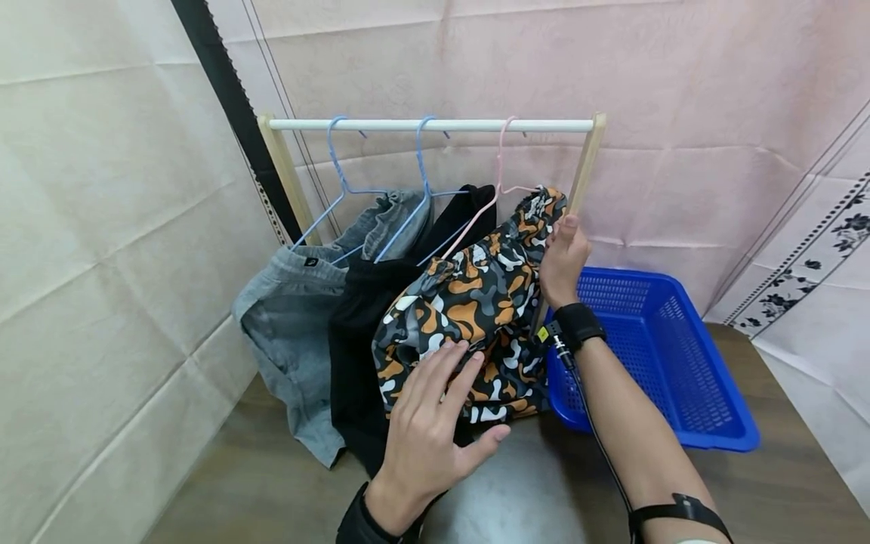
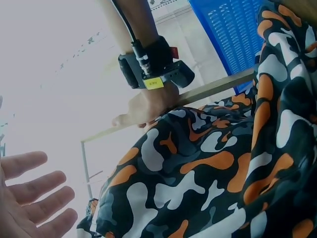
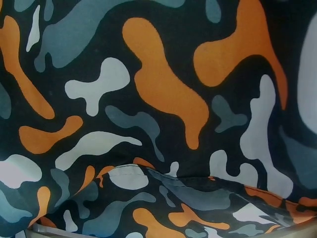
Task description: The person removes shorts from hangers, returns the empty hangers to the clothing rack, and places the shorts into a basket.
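Note:
Camo-print shorts point(image 1: 469, 302) in orange, white, grey and black hang from a pink hanger point(image 1: 499, 162) at the right end of a small clothes rack point(image 1: 435, 125). My right hand point(image 1: 566, 261) grips the rack's right post, beside the edge of the shorts; the left wrist view shows that hand point(image 2: 151, 106) wrapped over the post. My left hand point(image 1: 435, 423) is in front of the lower shorts, fingers spread and holding nothing. Its straight fingers point(image 2: 42, 191) also show in the left wrist view. The shorts' fabric point(image 3: 163, 99) fills the right wrist view, which hides the right hand.
Grey-blue denim bottoms point(image 1: 292, 317) and a black garment point(image 1: 363, 332) hang to the left on blue hangers point(image 1: 421, 162). A blue plastic basket point(image 1: 669, 363) stands right of the rack on the wooden table point(image 1: 768, 468). Pale cloth walls point(image 1: 680, 189) close in behind and at both sides.

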Demonstrator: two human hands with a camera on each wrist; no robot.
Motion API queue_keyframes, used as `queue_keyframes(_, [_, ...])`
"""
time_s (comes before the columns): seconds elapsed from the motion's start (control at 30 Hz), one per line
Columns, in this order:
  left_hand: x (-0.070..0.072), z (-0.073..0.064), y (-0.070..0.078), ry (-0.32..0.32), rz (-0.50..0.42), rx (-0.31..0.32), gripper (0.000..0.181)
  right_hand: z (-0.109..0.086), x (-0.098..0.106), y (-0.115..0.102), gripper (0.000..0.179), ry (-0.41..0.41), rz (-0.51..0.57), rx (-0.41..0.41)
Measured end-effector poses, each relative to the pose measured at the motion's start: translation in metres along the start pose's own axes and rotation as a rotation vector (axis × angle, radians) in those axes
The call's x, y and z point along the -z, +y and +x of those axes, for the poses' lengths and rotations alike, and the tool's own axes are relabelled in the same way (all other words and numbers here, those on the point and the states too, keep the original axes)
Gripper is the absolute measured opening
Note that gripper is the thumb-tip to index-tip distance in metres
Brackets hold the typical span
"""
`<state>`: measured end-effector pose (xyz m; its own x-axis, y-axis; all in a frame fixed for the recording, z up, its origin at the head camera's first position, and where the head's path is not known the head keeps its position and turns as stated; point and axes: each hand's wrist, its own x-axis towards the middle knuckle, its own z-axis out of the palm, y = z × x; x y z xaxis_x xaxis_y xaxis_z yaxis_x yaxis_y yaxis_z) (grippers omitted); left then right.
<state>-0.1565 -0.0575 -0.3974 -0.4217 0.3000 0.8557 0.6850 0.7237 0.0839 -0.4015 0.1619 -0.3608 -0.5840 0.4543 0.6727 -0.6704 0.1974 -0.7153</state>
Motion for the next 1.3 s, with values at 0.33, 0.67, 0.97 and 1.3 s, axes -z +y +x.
queue_keyframes(0.33, [0.004, 0.015, -0.011, 0.023, 0.109, 0.038, 0.068, -0.002, 0.0, -0.002, 0.075, 0.005, 0.002, 0.01])
queue_keyframes(0.67, [0.009, 0.033, -0.016, -0.017, 0.206, 0.166, 0.064, 0.0, 0.003, 0.001, 0.068, 0.015, -0.007, 0.036])
queue_keyframes(0.97, [0.015, 0.046, -0.025, -0.02, 0.301, 0.194, 0.071, -0.002, 0.006, -0.003, 0.07, -0.022, -0.019, 0.041])
queue_keyframes(1.3, [0.019, 0.064, -0.04, -0.068, 0.351, 0.239, 0.055, -0.003, 0.007, -0.002, 0.068, -0.026, -0.016, 0.026])
